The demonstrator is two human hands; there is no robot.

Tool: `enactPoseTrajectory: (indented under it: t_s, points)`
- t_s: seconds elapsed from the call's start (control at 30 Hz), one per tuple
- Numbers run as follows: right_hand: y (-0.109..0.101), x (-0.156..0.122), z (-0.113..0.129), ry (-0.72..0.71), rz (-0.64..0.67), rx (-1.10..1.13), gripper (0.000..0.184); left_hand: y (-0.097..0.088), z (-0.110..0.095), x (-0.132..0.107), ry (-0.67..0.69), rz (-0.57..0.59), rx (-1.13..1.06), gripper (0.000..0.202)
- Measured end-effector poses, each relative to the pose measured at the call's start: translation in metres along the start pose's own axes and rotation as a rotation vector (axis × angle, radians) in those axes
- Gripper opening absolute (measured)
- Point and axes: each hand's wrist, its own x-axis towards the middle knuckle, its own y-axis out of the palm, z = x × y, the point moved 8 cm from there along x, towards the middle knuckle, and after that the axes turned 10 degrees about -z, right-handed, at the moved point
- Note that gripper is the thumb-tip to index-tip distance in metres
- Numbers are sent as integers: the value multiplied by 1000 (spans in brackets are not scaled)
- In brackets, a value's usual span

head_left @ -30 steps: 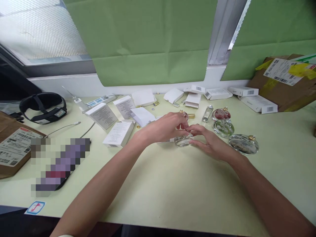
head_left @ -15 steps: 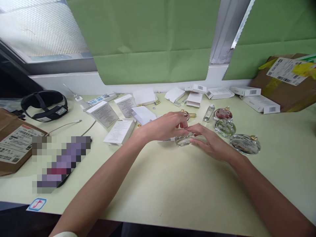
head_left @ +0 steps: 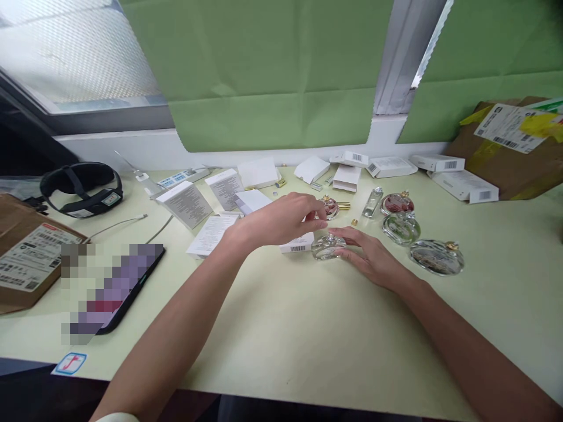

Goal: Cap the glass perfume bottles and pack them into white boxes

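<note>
A clear, rounded glass perfume bottle (head_left: 324,252) stands on the table with its small neck fitting showing. My right hand (head_left: 373,255) closes around the bottle's right side, thumb low and fingers near the top. Just above and left of the neck is my left hand (head_left: 288,218), apart from the bottle. Its thumb and fingers are drawn together; what they hold, if anything, is hidden. Behind the bottle lies a small gold cap (head_left: 354,222). Partly behind my left hand are a red-filled bottle (head_left: 329,209) and a white box with a barcode (head_left: 297,245).
To the right lie a red bottle (head_left: 397,203), a green bottle (head_left: 401,228), a large clear bottle (head_left: 437,258) and a slim glass bottle (head_left: 372,202). White boxes (head_left: 393,166) line the back. A phone (head_left: 132,281) and headset (head_left: 83,190) sit left; cartons (head_left: 505,152) flank the table.
My left hand has lifted away from the bottle's top toward the left, uncovering the neck. The small gold cap behind has come into view. My right hand stays at the bottle.
</note>
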Motion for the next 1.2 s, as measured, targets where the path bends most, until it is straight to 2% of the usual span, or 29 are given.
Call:
enactPoseTrajectory:
  t_s: [0.1,0.2,0.37,0.53,0.83,1.07,1.2]
  points:
    - [-1,-2,-2,17,-15,-33,43,-3,-10,-13,-19,66,127,35]
    - [-2,-3,-1,24,-31,-65,42,1,-18,-25,-20,134,220,41]
    - [-5,-4,1,18,-72,-88,38,15,-25,-26,15,198,285,48]
    - [-6,-5,1,37,-105,-101,38,17,-24,-24,-37,210,336,48]
    - [-5,-9,-2,63,-145,-97,37,21,-25,-23,-14,204,383,40]
    - [-5,-12,-9,133,-158,-104,35,23,-30,-22,-22,192,387,47]
    - [-4,-9,-5,106,-145,-123,33,19,-27,-23,-28,202,317,49]
